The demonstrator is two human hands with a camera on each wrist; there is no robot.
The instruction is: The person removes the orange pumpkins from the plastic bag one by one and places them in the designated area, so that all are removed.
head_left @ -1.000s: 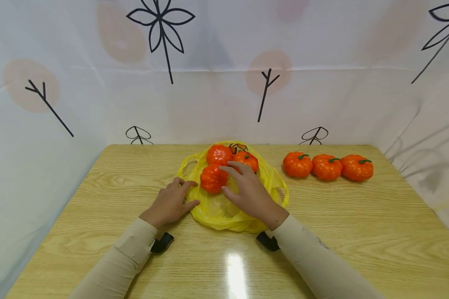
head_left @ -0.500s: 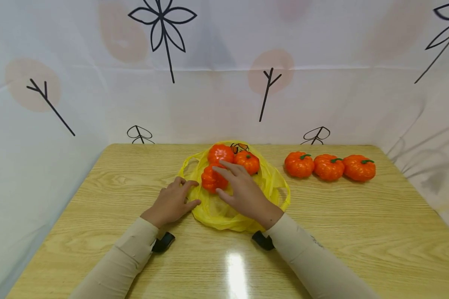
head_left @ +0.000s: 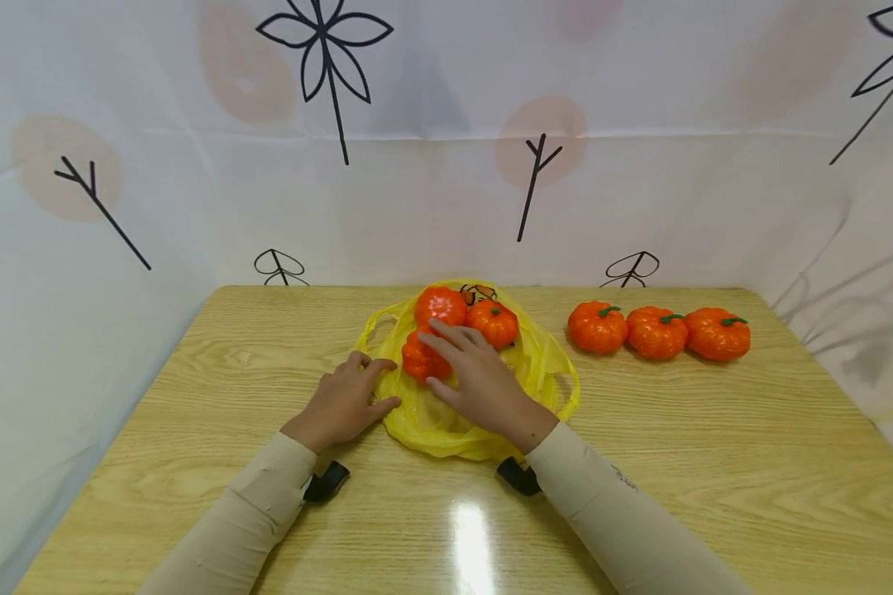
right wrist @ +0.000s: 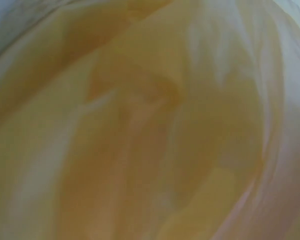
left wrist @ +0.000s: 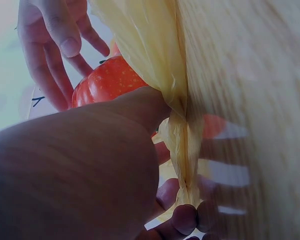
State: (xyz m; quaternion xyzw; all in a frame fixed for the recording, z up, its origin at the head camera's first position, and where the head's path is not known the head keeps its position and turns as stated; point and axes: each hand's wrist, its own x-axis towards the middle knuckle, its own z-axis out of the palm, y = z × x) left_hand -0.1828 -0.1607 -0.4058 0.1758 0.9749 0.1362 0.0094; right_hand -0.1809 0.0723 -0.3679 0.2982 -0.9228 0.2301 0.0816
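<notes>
White cloth (head_left: 432,207) printed with black line flowers and twigs hangs behind a pale wooden table (head_left: 193,397), whose glossy top catches a streak of light near its front. In the middle of it lies a yellow plastic bag (head_left: 439,442), its mouth spread wide, with one loop handle out to each side.

Three little pumpkins sit in the bag: a shiny reddish one (head_left: 441,306) at the back, one with a green stem (head_left: 494,322) beside it, and a front pumpkin (head_left: 420,362) nearer the person. Off to the right, three more orange pumpkins (head_left: 656,333) stand side by side in a row on the bare wood.

The person's left hand (head_left: 346,401) rests at the bag's left edge, fingers loosely bent, thumb held apart, touching the plastic. Their right hand (head_left: 478,376) is over the bag, fingers spread and relaxed with nothing gripped, partly covering the front pumpkin; whether it touches that one, I cannot tell.
</notes>
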